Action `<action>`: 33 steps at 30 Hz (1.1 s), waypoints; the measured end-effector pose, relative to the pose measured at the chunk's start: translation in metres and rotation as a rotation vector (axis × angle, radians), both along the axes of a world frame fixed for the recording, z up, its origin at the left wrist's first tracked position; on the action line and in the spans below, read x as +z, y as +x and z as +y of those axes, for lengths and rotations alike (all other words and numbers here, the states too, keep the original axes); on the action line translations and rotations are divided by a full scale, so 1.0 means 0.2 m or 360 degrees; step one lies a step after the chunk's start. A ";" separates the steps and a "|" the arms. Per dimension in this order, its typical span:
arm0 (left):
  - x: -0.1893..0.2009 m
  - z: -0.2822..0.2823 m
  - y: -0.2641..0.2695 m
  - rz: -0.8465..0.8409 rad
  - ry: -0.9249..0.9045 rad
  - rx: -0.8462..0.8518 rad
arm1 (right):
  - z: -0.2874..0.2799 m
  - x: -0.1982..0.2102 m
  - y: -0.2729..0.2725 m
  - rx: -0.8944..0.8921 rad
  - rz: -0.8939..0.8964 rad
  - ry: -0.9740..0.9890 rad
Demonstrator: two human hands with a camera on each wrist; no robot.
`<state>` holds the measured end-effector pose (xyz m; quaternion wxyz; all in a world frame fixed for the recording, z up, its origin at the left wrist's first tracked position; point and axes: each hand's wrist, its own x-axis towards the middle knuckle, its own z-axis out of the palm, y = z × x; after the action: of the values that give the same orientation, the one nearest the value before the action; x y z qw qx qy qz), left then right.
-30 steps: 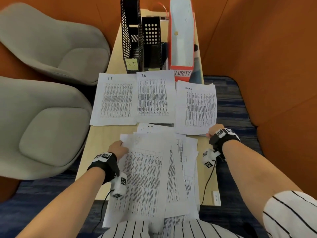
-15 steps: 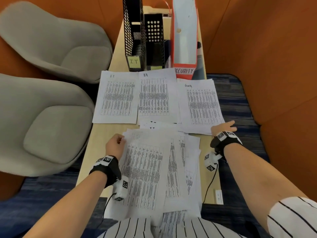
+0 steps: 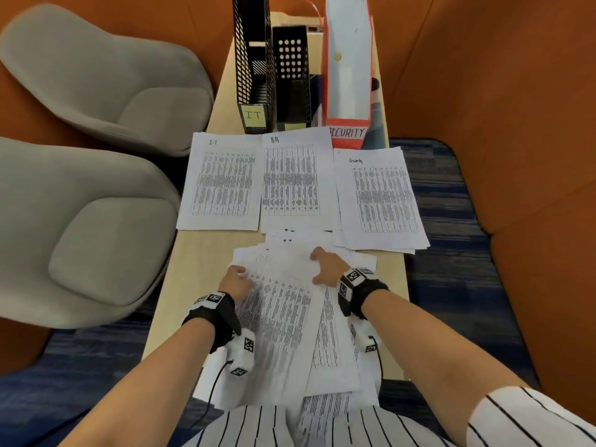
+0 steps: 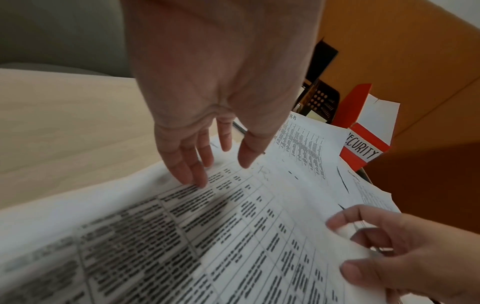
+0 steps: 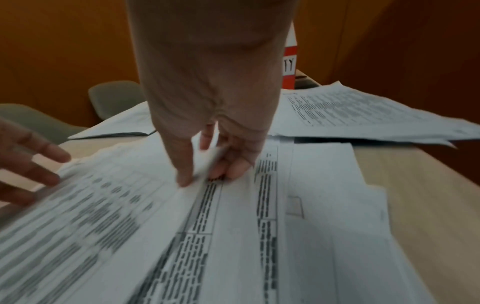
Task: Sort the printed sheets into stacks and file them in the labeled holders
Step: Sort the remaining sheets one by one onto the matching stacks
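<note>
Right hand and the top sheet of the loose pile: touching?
Touching. The right wrist view shows the right hand pinching the top sheet's edge between thumb and fingers.

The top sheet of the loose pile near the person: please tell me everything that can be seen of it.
The top sheet is white paper printed with a dense black table in ruled columns. It lies face up and slightly skewed on the unsorted pile, at the near end of the table. The left hand rests straight fingers on its left edge. The right hand pinches its right edge, which lifts a little.
</note>
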<state>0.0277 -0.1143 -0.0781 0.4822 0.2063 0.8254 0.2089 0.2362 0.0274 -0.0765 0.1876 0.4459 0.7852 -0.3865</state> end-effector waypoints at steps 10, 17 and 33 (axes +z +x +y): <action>0.14 -0.05 -0.09 -0.0330 0.0118 -0.0254 | 0.22 0.41 -0.01 -0.0764 0.1192 -0.0170; 0.20 0.06 -0.11 -0.0416 0.0608 0.0243 | 0.24 0.36 0.04 -0.1109 0.0772 -0.0742; 0.12 0.11 0.04 0.0028 -0.0359 -0.0755 | 0.44 0.26 -0.13 -0.1670 0.0500 -0.0698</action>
<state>0.0350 -0.0919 -0.0544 0.5305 0.3408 0.7762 -0.0051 0.2111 0.1159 -0.0241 -0.0594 0.6632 0.3797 -0.6423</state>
